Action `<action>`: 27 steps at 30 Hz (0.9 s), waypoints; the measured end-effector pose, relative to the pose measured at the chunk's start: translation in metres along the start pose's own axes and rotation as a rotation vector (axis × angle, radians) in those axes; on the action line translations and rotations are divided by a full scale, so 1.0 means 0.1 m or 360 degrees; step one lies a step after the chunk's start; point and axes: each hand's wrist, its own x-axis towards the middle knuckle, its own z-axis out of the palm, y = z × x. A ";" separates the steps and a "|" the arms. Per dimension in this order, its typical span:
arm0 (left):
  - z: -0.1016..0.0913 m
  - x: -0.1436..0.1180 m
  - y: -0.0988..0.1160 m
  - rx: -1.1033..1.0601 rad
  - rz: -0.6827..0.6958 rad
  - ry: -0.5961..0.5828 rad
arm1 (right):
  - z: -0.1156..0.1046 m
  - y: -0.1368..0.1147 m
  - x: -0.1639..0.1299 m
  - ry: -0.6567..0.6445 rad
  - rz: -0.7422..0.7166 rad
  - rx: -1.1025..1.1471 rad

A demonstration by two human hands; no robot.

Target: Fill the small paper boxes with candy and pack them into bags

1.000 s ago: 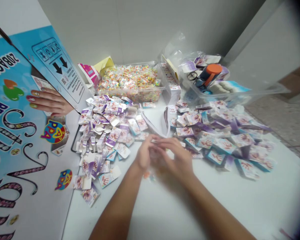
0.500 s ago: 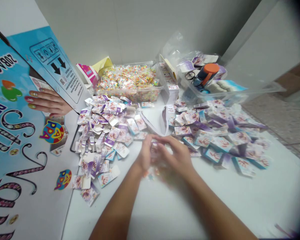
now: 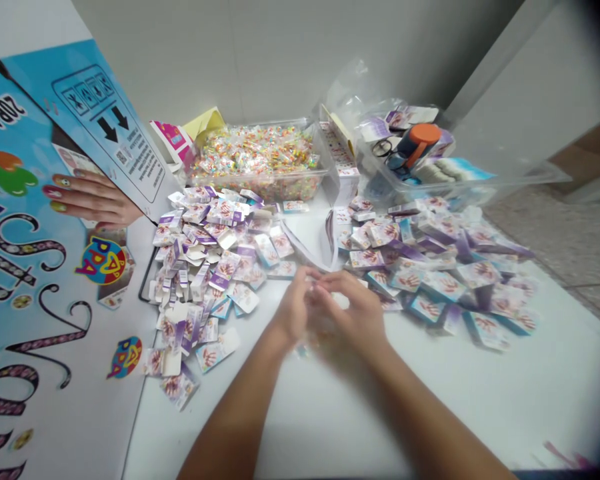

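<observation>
Since the earlier frame both hands have crept slightly farther from the body; the view has drifted a little, piles unchanged.

Big printed carton [image 3: 40, 267], far left: blue, standing on edge, its flap overhanging the left pile.

White table [image 3: 480, 400]: bare at near right.

Clear tub of multicoloured pieces [image 3: 260, 157], far centre; second clear tub [image 3: 430, 173] to its right holds scissors and an orange-capped item.

Pile of flat unfolded cartons [image 3: 205, 267], left of the hands. Pile of folded small boxes [image 3: 440, 267], right of them.

Left hand [image 3: 293, 310] and right hand [image 3: 355, 313], centre near: fingertips meet over a small item [image 3: 314, 288], blurred; it looks like one small carton pinched between both hands. Grip appears closed on it, though I cannot tell which fingers bear it.

Risks, as judged:
- Item is tiny and light; a loose pinch could drop it among the piles, where it would be hard to tell apart.
- Forearms pass close to both piles; a sweep could scatter or mix flat with folded.
- Leaning carton could tip onto the left pile.
</observation>
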 end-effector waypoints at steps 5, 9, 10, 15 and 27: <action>-0.06 0.07 -0.05 -0.0178 0.0038 0.0062 | 0.00 0.03 0.01 -0.0092 -0.0263 -0.0083; -0.07 0.09 -0.04 -0.0261 0.0035 0.0052 | 0.02 0.00 0.00 0.0018 -0.0255 -0.0078; -0.06 0.08 -0.02 -0.0260 0.0034 0.0058 | 0.02 -0.01 0.00 0.0057 -0.0235 -0.0071; -0.01 0.02 0.05 -0.0180 0.0089 0.0028 | -0.01 -0.04 0.00 0.0171 -0.0036 -0.0068; 0.10 -0.04 0.04 0.0194 0.0388 0.0337 | -0.02 -0.07 -0.01 0.0267 0.0143 0.0046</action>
